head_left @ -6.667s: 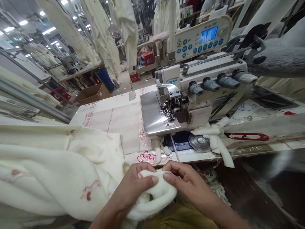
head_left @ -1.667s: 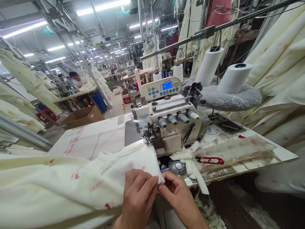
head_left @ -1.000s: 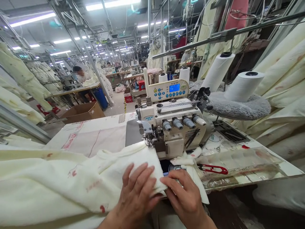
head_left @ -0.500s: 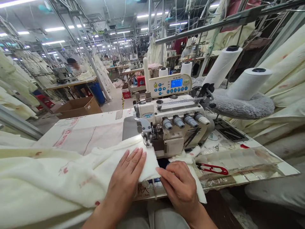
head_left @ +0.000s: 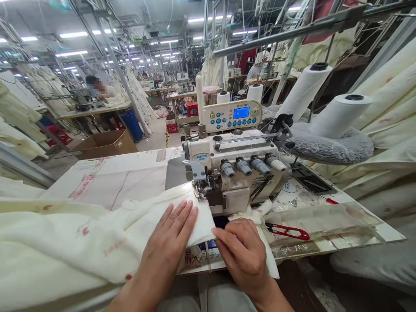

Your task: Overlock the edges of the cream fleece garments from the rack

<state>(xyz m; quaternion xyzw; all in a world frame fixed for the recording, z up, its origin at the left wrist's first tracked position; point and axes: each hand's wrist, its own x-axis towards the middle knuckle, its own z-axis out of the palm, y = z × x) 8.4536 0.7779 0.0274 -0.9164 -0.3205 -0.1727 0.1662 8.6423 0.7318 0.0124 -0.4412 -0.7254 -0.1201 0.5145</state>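
Note:
Cream printed fabric (head_left: 107,229) stretches from the left of the table up to the presser foot (head_left: 202,193) of a white overlock sewing machine (head_left: 234,169). My left hand (head_left: 173,234) lies flat on it, fingers together and stretched out, just in front of the foot. At the fabric's right corner, my right hand (head_left: 243,249) pinches the edge between thumb and forefinger, its other fingers curled. A narrower cream piece (head_left: 270,255) hangs past the table edge beside my right hand. Red thread snips (head_left: 288,231) lie to the right of that hand.
White thread cones (head_left: 344,115) stand behind the machine at right, near a grey furry cover (head_left: 328,147). A control panel (head_left: 232,116) tops the machine. Beyond the table are a cardboard box (head_left: 104,145), a blue bin (head_left: 132,125) and a person (head_left: 100,91) at another machine.
Both hands keep the same hold on the fabric. The view has shifted slightly, and the fabric under the presser foot shows hardly any movement.

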